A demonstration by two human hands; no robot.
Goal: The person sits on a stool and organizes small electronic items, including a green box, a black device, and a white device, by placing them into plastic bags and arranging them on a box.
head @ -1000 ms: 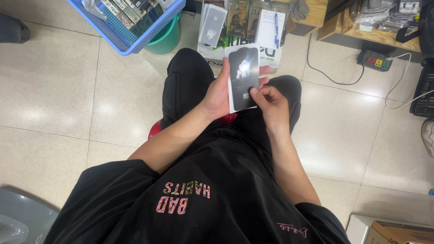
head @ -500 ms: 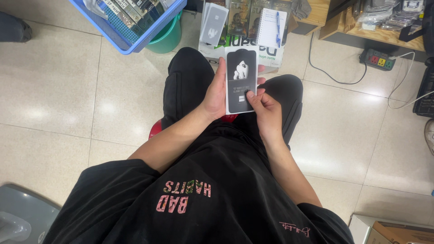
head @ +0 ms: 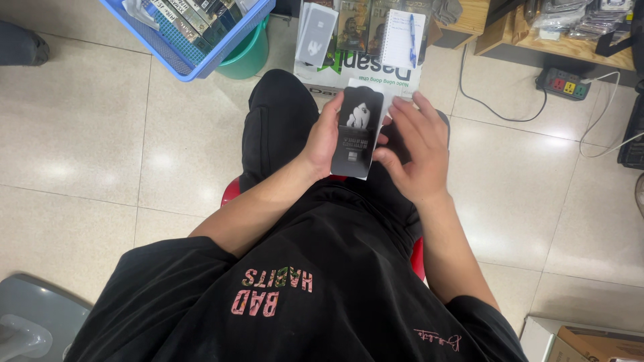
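The right hand [head: 414,149] has opened since a moment ago, fingers now spread flat beside the flat black rectangular card packet [head: 357,132], thumb touching its right edge. The left hand [head: 327,134] pinches the packet's left edge above the lap. A glossy tiled floor [head: 87,134] lies open left; a blue plastic basket [head: 201,33] sits far left.

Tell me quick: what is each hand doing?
Left hand: closed on the black card packet.
Right hand: open, fingers spread, thumb touching the packet's edge.
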